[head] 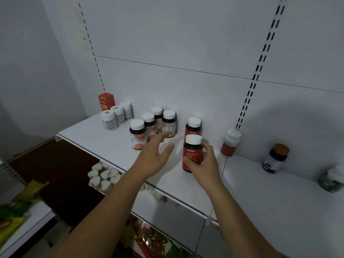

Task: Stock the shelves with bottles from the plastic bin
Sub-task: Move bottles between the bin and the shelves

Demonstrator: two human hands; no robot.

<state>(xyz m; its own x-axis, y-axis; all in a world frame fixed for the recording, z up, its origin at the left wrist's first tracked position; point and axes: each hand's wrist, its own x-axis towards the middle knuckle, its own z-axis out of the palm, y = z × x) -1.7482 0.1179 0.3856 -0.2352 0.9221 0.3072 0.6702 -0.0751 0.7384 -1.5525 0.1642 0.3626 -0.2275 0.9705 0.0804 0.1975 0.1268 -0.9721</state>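
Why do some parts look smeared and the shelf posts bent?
Head view: the left hand is motion-blurred at its fingers; the green bottle at the right edge is smeared; the wide-angle lens bows the slotted upright; a soft shadow darkens the back panel; the red bottle gripped by the right hand looks fairly sharp.

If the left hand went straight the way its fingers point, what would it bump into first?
Probably the dark white-capped bottle at the right end of the pink-labelled group; the left hand aims about there. Depth is unclear, so it might slip past it to the back panel.
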